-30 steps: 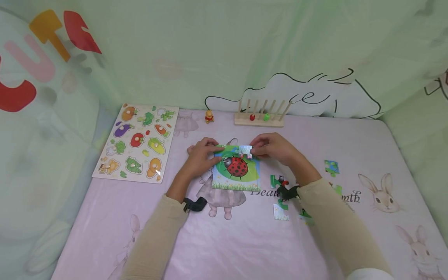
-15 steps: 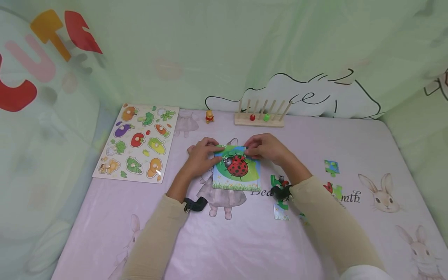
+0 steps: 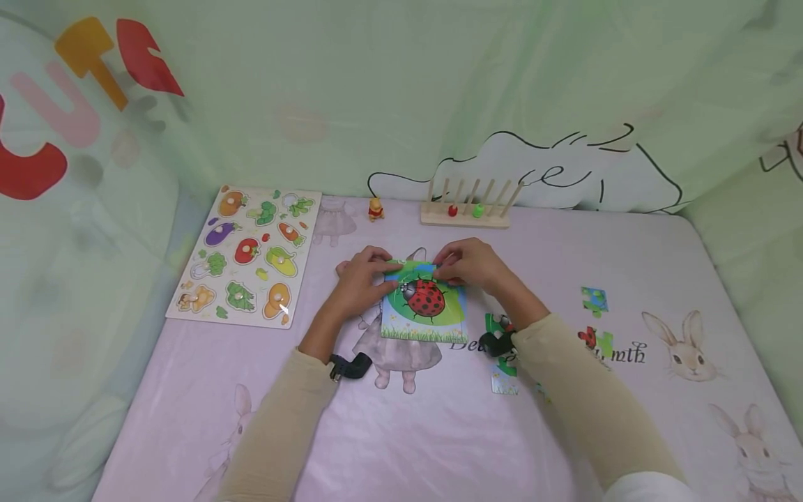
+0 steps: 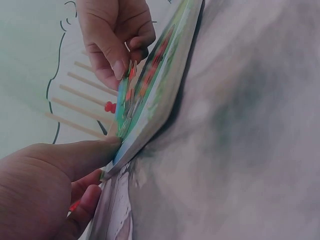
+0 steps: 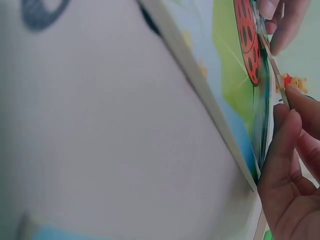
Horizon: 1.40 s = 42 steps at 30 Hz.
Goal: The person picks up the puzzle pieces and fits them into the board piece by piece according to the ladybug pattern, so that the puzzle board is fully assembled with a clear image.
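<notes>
A square ladybug jigsaw puzzle board [image 3: 420, 328] lies mid-table. My left hand [image 3: 360, 282] grips its upper left corner; in the left wrist view the thumb rests on top and other fingers are at the edge. Over the board's top edge, my right hand [image 3: 470, 265] pinches a thin jigsaw piece [image 5: 274, 70] between thumb and fingertips. That piece stands tilted above the picture, and its lower end is too unclear to tell whether it touches the board. Part of the piece's face is hidden by the fingers.
Several loose jigsaw pieces [image 3: 594, 300] lie right of the board, some partly under the right forearm. A vegetable peg puzzle [image 3: 254, 258] lies at the left. Behind stand a small bear figure [image 3: 375, 209] and a wooden peg rack [image 3: 464, 219] with red and green beads.
My right hand has moved slightly left along the board's top edge with the jigsaw piece, whose pale face has turned out of view. My left hand has stayed on the corner.
</notes>
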Available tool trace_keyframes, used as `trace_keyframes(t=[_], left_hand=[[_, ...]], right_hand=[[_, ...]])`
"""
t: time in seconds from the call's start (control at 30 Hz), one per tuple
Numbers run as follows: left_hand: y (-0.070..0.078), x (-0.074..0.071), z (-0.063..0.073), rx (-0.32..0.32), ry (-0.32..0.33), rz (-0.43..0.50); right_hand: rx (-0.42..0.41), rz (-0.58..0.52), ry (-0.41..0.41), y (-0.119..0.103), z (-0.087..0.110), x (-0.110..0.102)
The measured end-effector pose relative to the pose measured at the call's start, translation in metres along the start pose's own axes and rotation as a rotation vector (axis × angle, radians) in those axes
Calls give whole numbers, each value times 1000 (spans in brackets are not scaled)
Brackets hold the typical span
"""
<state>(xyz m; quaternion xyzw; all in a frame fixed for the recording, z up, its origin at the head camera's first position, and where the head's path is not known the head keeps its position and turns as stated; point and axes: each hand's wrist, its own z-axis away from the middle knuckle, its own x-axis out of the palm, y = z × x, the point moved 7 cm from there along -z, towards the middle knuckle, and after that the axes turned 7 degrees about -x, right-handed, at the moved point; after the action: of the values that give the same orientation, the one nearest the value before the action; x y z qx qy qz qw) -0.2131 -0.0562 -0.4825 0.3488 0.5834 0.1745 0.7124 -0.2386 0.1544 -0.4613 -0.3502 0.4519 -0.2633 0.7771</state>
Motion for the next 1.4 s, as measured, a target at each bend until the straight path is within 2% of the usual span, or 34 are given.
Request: trace_keyframes(t=[0.43, 0.6, 0.7, 0.83, 0.97, 1.1, 1.23, 1.4], left_hand=[[3, 0, 0, 9, 5, 4], [3, 1, 0, 9, 2, 6], [3, 2, 0, 8, -2, 5], [1, 1, 0, 0, 2, 15], [1, 0, -2, -31, 15, 31], [3, 3, -9, -94, 41, 9], [5, 6, -15, -166, 58, -20], [6, 7, -17, -219, 59, -36]], right_hand=[[-46, 213, 52, -4, 0, -3], [-66, 320, 59, -3, 2, -12], [-76, 326, 34, 0, 2, -16], [-92, 282, -13, 4, -1, -15], [-115, 284, -19, 4, -4, -13], [-128, 300, -15, 2, -4, -11], [-123, 302, -22, 1, -3, -11], [-110, 302, -48, 3, -2, -9]])
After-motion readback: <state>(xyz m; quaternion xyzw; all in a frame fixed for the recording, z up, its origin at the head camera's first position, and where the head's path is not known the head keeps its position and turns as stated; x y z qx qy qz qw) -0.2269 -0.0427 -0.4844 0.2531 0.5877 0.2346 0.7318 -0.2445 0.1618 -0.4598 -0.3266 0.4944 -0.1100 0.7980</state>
